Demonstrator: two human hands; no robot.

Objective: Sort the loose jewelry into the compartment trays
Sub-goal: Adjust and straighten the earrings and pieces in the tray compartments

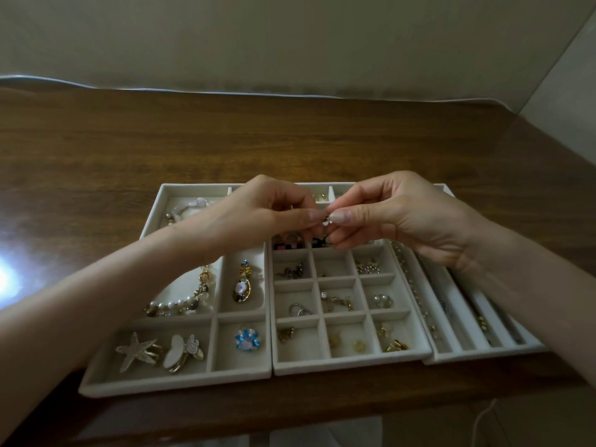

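Note:
Both hands meet above the middle tray [351,367]. My left hand [267,214] and my right hand [393,214] each pinch a small sparkly jewelry piece [326,220] between thumb and fingertips. The middle tray has many small square compartments with earrings and rings in them. To its left, a tray [174,383] with larger compartments holds a starfish clip [137,350], a blue flower ring [247,339], a pearl bracelet [180,304] and a pendant [242,287]. At the right, a tray [483,354] with long slots holds chains.
The three trays sit side by side near the front edge of a brown wooden table [225,140]. A pale wall stands behind it. A bright glare spot [6,279] lies on the table at the far left.

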